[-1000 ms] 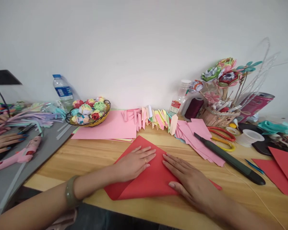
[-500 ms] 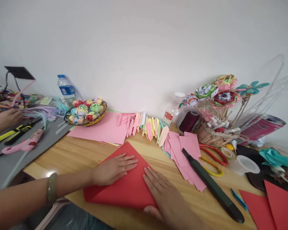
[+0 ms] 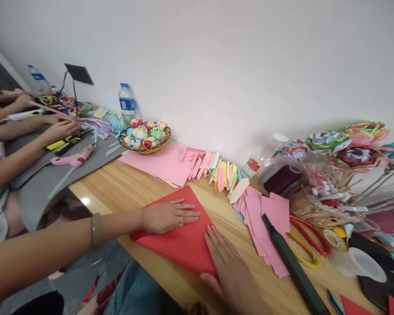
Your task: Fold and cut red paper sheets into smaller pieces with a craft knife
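A sheet of red paper [image 3: 187,251], which looks folded, lies at a slant on the wooden table. My left hand [image 3: 169,216] rests flat on its upper middle, fingers stretched to the right, a ring on one finger and a bracelet [image 3: 96,229] on the wrist. Along the paper's right edge, my right hand [image 3: 228,258] lies palm down with its fingers extended and its thumb at the lower corner. Right of it are pink paper pieces [image 3: 258,232], with a dark green craft knife [image 3: 292,262] across them.
Red-and-yellow scissors [image 3: 315,236] and a clear plastic cup [image 3: 367,264] lie at right. Behind stand a basket of paper flowers [image 3: 151,148], folded strips [image 3: 223,173] and a flower arrangement [image 3: 335,192]. At left, co-workers' hands [image 3: 61,131] work near a pink glue gun [image 3: 74,158].
The view has swung left, so things appear shifted right and more of the co-workers and floor shows. Both my hands stay flat on the red paper.
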`<state>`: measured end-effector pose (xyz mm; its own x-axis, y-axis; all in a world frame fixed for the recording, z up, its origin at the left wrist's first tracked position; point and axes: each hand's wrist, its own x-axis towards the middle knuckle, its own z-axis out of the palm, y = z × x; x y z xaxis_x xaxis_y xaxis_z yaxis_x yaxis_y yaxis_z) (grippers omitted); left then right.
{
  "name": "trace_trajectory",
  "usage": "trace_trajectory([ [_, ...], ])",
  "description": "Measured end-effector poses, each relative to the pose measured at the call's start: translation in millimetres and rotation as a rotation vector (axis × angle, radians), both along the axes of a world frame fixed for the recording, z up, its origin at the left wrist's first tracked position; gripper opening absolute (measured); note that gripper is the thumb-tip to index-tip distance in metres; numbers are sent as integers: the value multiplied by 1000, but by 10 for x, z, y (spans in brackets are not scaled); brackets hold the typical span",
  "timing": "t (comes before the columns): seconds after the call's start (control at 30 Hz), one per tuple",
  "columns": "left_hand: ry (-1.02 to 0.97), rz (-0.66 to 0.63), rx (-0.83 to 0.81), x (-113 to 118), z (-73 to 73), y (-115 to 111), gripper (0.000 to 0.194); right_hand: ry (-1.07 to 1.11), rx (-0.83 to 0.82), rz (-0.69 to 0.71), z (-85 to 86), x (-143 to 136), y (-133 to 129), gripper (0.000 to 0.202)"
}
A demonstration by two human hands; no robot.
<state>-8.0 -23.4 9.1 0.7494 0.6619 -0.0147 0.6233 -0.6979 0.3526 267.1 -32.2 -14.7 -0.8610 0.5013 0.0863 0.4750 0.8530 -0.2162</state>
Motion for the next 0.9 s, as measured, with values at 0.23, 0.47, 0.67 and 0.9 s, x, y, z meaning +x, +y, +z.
trace_trajectory([
  [0.23, -52, -7, 32, 6, 142, 101, 39, -30, 16, -38, 99, 17, -38, 64],
  [0.47, 82, -142, 267, -13, -18, 304, 49, 39, -187, -152, 209, -21, -88, 70],
  [0.67, 60, -230, 477, -45, -142, 305, 46, 57, -314, -230, 271, -87, -107, 70],
  [0.9, 93, -233, 451, -33, -113, 308, 48, 62, -360, -261, 359, -142, -95, 68],
])
